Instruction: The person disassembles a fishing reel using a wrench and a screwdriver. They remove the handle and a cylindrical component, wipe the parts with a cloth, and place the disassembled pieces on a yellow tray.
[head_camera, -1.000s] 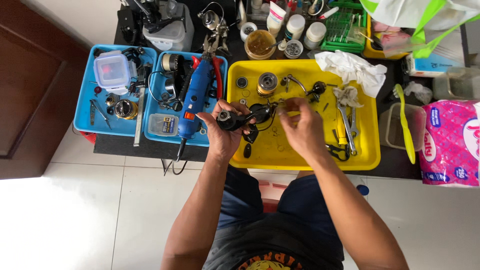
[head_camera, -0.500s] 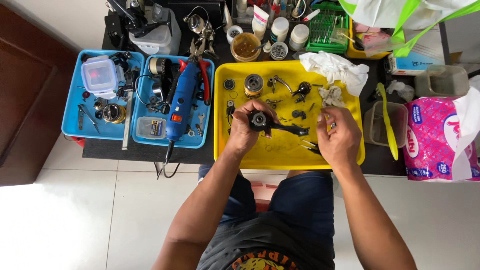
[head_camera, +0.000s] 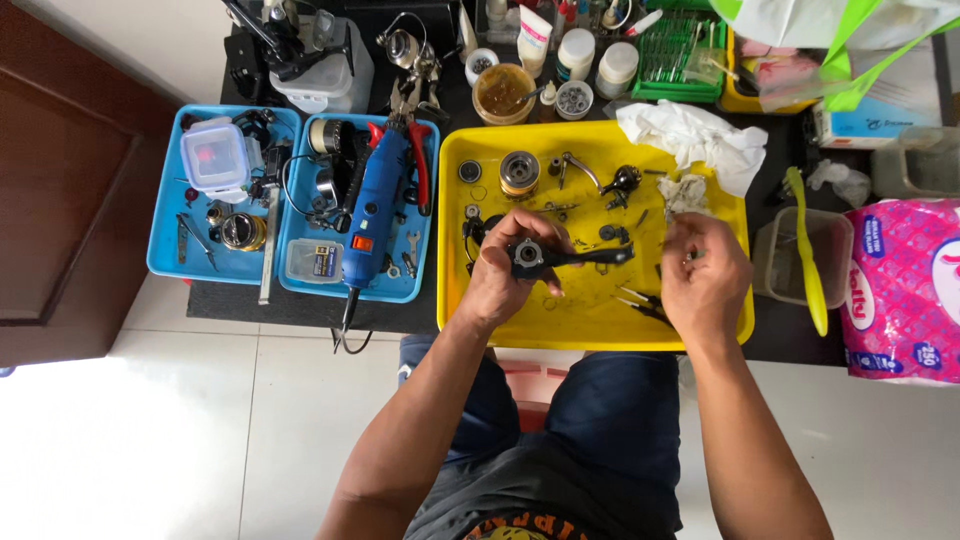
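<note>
Surface: we work at a black table (head_camera: 230, 300) above a white tile floor (head_camera: 150, 430).
Yellow tray (head_camera: 590, 335): small loose metal parts.
Blue tray (head_camera: 385, 290): a blue rotary tool (head_camera: 372, 215).
Left hand (head_camera: 505, 275): closed around the black reel body (head_camera: 545, 256), over the yellow tray.
Right hand (head_camera: 705, 275): fingertips pinched together; on what, we cannot tell.
</note>
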